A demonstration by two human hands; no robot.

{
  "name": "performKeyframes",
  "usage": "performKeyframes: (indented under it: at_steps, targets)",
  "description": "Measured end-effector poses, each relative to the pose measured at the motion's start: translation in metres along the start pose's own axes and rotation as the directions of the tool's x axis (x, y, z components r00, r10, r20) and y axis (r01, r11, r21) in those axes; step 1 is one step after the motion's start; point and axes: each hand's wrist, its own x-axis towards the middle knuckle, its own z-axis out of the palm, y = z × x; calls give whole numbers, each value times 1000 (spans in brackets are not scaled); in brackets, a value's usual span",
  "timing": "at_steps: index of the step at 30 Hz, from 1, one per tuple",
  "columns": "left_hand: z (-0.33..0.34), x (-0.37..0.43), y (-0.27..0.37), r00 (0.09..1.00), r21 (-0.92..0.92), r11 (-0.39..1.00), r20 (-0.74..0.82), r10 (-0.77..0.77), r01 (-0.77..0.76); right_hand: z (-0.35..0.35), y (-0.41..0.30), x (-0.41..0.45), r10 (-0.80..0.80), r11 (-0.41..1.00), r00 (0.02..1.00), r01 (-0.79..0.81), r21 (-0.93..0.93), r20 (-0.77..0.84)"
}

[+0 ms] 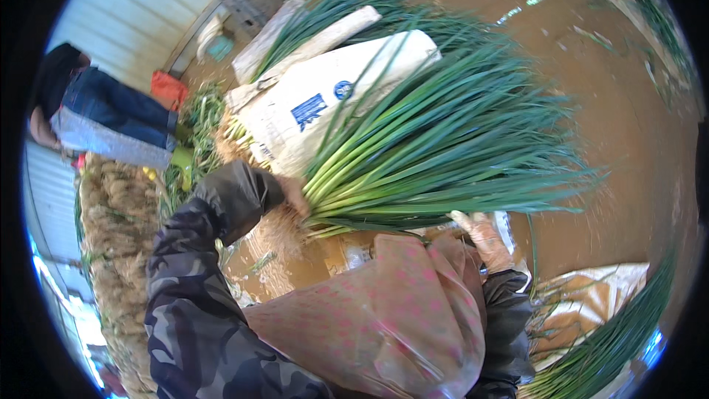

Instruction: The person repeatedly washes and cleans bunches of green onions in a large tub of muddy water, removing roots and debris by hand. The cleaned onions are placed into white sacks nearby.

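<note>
A large bunch of green onions (399, 160) fans out before me, its pale stalks to the left and its long leaves to the right. My left hand (292, 195) is closed around the stalks just above the stringy roots (277, 233); a dark cuff covers part of it. Beneath the leaves' near edge, my right hand (487, 241) wears a pale, soiled glove. Its fingertips are apart and at the leaves, with no grip on them visible. Under the bunch lies a white woven sack (332, 94) with blue printing, on top of more green onions (388, 0).
A person (111, 100) in jeans stands at the left beside a high stack of onion bundles (119, 266), roots outward. More onions (604, 349) lie on a sack (587, 293) at lower right. A spotted plastic apron (376, 310) covers my lap. The brown floor (626, 177) looks wet.
</note>
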Motion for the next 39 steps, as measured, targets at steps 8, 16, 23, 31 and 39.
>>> performKeyframes:
  at_steps: [8, 16, 23, 31, 39]
  targets:
    - [58, -140, -160, 751, -204, 978, -638, -171, 49, 75, -6, 55, 380, 801, 925, -337, -494, -14]
    - [12, -85, -134, 506, 114, 993, -858, 87, 23, 53, 7, 74, 283, 778, 957, -272, -566, -72]
    - [-13, -27, -113, 550, 254, 965, -815, 180, 60, 8, -102, 1, 161, -104, 987, 47, -993, 29]
    - [-27, 0, -135, 616, 254, 967, -759, 212, -20, 255, -173, 29, -483, 53, 738, 562, -826, 471]
    - [-54, -2, -222, 678, 201, 974, -703, 215, -101, 402, -122, 107, -104, -313, 627, 716, -624, 772]
